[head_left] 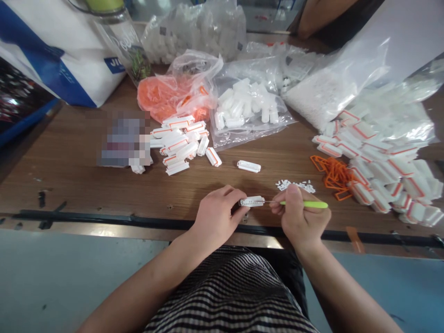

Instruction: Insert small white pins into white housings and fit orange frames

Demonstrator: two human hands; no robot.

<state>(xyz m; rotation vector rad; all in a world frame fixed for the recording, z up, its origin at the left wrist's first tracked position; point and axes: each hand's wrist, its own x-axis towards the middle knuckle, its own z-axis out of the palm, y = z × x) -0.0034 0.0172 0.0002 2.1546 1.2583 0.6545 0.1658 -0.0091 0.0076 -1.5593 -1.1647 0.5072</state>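
Note:
Between thumb and fingers, my left hand grips one end of a small white plastic housing with a row of slots along it. My right hand is closed around a thin pick with a green handle. The pick's metal tip reaches the housing's right end; whether it touches inside a slot I cannot tell. Just beyond my right hand lies a small heap of tiny white pieces, partly hidden by the fingers. Another white housing rests on the table behind.
White housings with orange strips are piled at the left, and a larger pile spreads at the right beside loose orange frames. Plastic bags of white parts, orange parts and white granules line the back. A bottle stands back left.

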